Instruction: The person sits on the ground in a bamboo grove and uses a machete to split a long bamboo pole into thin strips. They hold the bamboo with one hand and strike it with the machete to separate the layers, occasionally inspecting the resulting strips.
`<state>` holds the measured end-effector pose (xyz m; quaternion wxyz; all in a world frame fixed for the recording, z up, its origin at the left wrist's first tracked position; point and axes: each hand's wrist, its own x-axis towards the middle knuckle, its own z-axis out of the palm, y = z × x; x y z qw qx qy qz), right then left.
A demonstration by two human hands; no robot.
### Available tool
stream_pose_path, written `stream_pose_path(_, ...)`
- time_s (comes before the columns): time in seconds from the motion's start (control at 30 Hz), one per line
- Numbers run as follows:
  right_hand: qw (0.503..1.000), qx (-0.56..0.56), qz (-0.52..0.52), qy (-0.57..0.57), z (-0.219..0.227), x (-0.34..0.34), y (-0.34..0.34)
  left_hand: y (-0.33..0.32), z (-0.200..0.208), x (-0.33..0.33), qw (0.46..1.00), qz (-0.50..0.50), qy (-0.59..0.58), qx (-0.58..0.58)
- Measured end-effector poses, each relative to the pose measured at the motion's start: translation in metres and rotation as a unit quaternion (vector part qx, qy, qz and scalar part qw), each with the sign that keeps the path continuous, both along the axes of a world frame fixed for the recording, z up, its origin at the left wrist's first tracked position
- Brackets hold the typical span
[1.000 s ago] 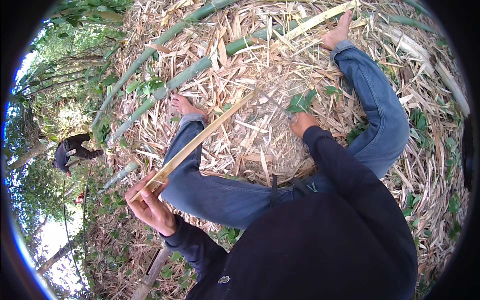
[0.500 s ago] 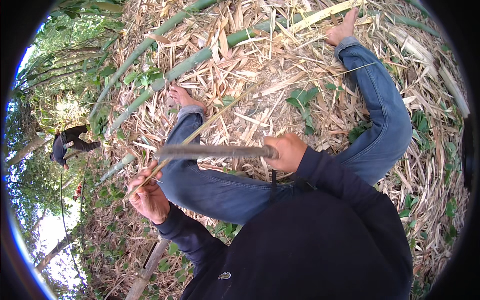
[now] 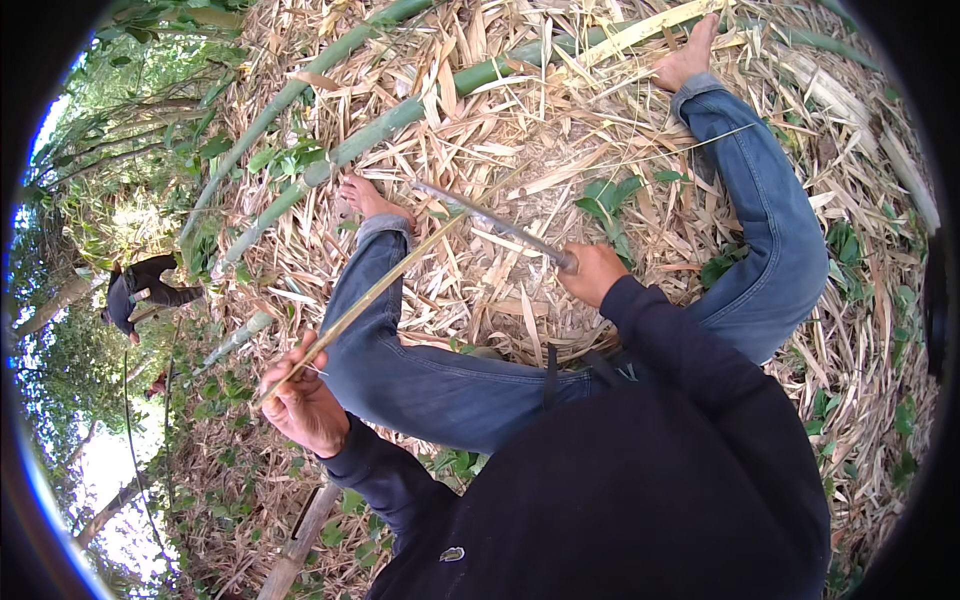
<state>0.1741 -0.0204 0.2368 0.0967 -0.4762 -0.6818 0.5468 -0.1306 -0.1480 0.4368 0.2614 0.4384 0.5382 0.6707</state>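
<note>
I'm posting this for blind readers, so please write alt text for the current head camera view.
A person's left hand holds a long, thin, yellowish bamboo-like strip; the right hand grips a long, narrow, grey metal blade. Green bamboo poles lie among dry tan leaves, with another dark-clothed person at far left.

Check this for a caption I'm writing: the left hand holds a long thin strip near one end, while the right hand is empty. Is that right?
Not quite: the right hand isn't empty. The head view shows it gripping a long knife-like tool. The rest stands: the left hand holds a long thin strip near one end.
</note>
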Motion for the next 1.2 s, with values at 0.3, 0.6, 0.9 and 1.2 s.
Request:
stream_pose_path(0.3, 0.995, -0.012, -0.021, -0.095, -0.04, 0.014, 0.018, -0.003, -0.005, 0.004, 1.0, 0.012, -0.002, 0.017)
stream_pose_path(0.6, 0.978, -0.049, -0.066, -0.191, -0.125, 0.028, 0.021, 0.006, -0.005, 0.002, 0.999, 0.022, 0.028, 0.039)
stream_pose_path(0.9, 0.991, -0.028, -0.045, -0.121, -0.069, 0.005, 0.016, 0.035, 0.024, 0.045, 0.937, 0.315, 0.151, 0.006)
stream_pose_path(1.2, 0.985, 0.045, 0.091, 0.141, 0.079, -0.029, -0.048, 0.022, 0.02, 0.038, 0.99, 0.111, -0.041, 0.073)
